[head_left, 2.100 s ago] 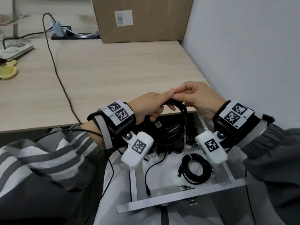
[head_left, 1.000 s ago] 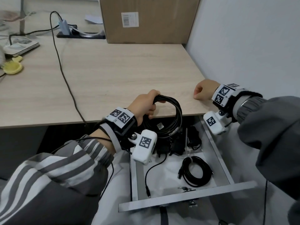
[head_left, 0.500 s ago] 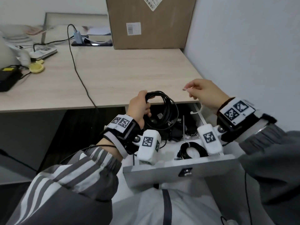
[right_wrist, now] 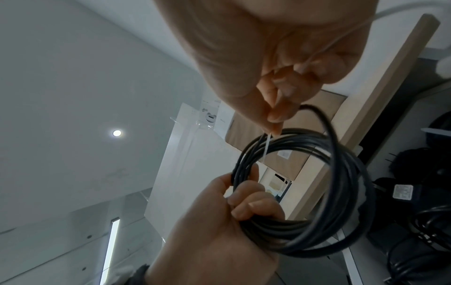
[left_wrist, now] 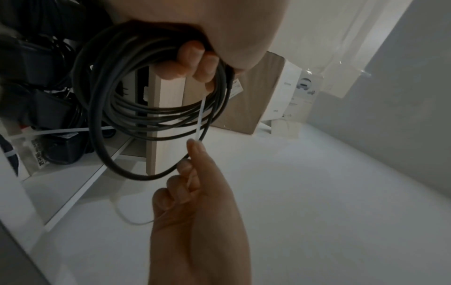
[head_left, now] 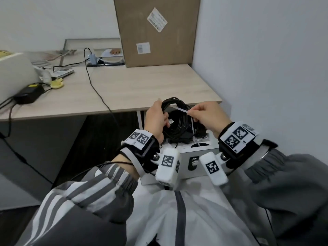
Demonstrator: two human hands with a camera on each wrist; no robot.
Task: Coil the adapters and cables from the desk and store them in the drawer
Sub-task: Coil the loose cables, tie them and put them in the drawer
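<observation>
L hand (head_left: 156, 119) clenched round black coiled cable (head_left: 177, 121), held upright in the air over open white drawer (head_left: 200, 155), just below front edge of light wood bench (head_left: 142, 87). R hand (head_left: 207, 116) pinches thin white tie strip (head_left: 181, 109) at coil's top. More black cables and adapters in drawer behind. Far: black power brick (head_left: 28, 95) at bench L, tall brown cardboard box (head_left: 156, 31) at back.

Cardboard box (head_left: 156, 31) on desk's far edge.
</observation>
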